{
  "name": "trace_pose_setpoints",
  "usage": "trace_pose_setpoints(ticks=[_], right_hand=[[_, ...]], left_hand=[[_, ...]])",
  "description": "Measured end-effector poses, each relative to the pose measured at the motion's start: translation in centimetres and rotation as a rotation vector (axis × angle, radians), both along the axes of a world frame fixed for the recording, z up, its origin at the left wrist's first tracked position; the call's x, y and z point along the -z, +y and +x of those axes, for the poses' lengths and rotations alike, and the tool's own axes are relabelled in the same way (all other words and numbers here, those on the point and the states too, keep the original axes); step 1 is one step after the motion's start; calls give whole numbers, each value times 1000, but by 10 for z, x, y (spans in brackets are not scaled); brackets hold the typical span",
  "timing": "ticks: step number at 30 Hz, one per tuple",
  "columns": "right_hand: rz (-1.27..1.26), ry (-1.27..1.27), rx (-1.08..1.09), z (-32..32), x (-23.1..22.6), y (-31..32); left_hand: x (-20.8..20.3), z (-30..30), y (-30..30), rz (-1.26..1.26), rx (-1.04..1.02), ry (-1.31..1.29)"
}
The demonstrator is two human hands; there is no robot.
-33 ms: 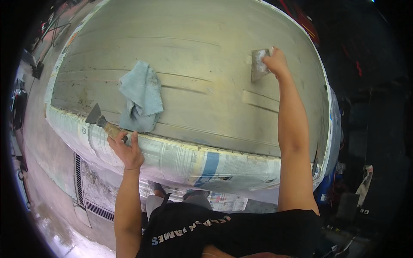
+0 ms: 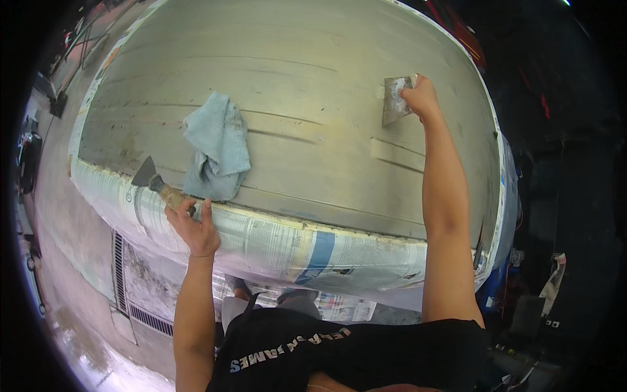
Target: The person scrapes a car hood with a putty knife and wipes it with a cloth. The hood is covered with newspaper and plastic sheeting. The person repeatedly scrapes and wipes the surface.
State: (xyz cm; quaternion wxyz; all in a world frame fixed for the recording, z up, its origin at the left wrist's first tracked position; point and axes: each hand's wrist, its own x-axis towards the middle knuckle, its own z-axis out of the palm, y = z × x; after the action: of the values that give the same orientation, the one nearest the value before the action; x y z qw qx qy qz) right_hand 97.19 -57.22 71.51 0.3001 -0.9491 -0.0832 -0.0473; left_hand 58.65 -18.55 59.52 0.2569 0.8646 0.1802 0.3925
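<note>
My left hand (image 2: 196,230) is at the near edge of a large grey-green ribbed panel (image 2: 294,176), gripping the worn handle of a putty knife (image 2: 155,183). The knife's dark flared blade points away to the left over the panel's near corner. Farther off on the right, my right hand (image 2: 421,99) pinches a flat, smeared metal spreader (image 2: 396,104) against or just above the panel; whether it touches cannot be told. A crumpled light-blue cloth (image 2: 219,147) lies on the panel beside the putty knife. Pale smeared patches show around the spreader.
Newspaper masking (image 2: 268,245) with tape along it covers the panel's near side, and paper strips line its other edges. A floor drain grate (image 2: 151,320) runs through the concrete at lower left. Dark equipment and a pale hanging strip (image 2: 553,287) are at the right.
</note>
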Motion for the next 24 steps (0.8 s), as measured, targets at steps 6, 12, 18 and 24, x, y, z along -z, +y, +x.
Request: trace_pose_setpoints(ticks=[6, 12, 18, 24], right_hand=[[-1, 5, 83, 9, 11, 9], [239, 176, -93, -75, -10, 53], [391, 152, 240, -99, 14, -38], [277, 140, 178, -149, 25, 37]], left_hand=[[0, 0, 1, -3, -11, 23], [0, -2, 3, 39, -36, 43], [-2, 1, -1, 61, -14, 23], [-2, 0, 1, 85, -26, 23]])
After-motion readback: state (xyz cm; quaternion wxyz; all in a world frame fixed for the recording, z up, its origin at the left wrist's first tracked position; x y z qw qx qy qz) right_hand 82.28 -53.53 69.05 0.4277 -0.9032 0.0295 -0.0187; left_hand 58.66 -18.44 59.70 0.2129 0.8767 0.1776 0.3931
